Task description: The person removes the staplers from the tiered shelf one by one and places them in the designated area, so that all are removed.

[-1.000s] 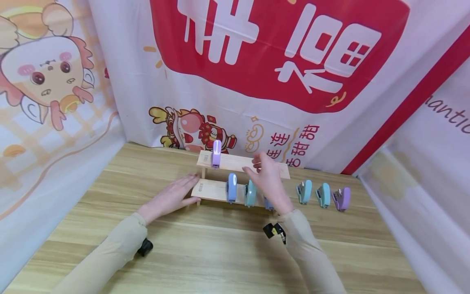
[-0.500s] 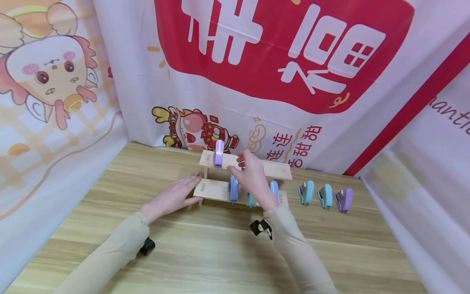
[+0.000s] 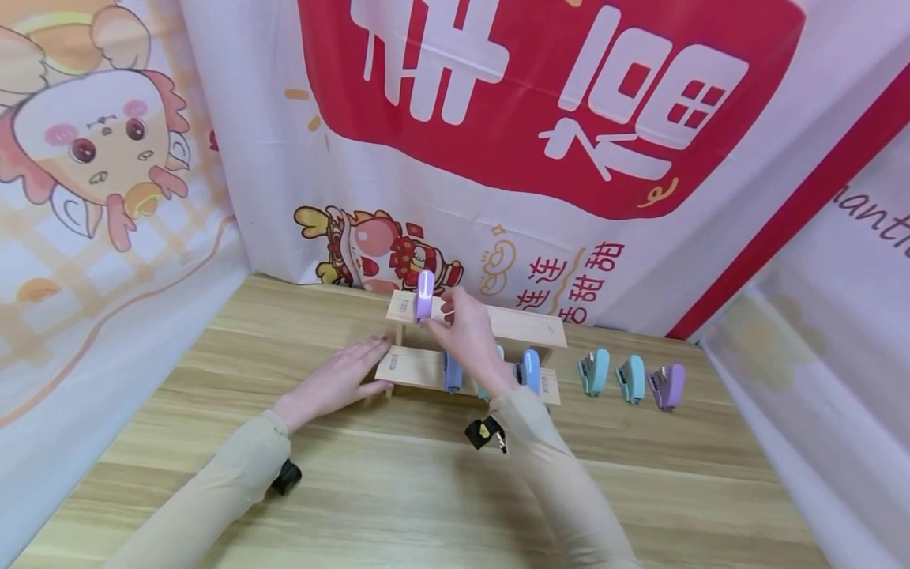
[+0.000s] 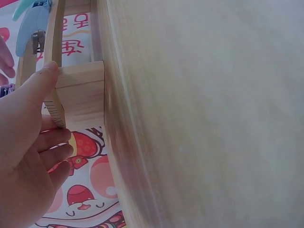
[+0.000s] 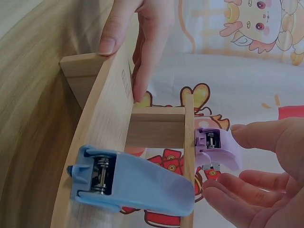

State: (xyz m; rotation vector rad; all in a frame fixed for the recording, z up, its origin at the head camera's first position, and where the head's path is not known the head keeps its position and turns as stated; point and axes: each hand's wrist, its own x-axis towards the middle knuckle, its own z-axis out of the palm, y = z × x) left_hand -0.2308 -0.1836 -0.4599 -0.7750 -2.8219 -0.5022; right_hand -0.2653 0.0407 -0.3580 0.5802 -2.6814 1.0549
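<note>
A small two-tier wooden shelf (image 3: pixel 529 325) stands on the table. A purple stapler (image 3: pixel 424 295) sits upright at the left of its top board. My right hand (image 3: pixel 464 333) reaches over the lower tier. Its thumb and fingers (image 5: pixel 228 190) are spread close around the purple stapler (image 5: pixel 216 147), with a small gap still showing. My left hand (image 3: pixel 334 383) holds the left end of the lower board (image 5: pixel 102 142) between thumb (image 4: pixel 45 80) and fingers. A blue stapler (image 5: pixel 135 183) lies on the lower board.
The lower board also carries a teal stapler, mostly hidden by my wrist, and another blue stapler (image 3: pixel 530 370). Two teal staplers (image 3: pixel 592 371) (image 3: pixel 629 378) and a purple stapler (image 3: pixel 668 386) stand in a row on the table to the right. Printed banners wall in the table.
My right hand has moved left along the shelf, from its right half to the purple stapler on the top board. My left hand has stayed at the shelf's left end.
</note>
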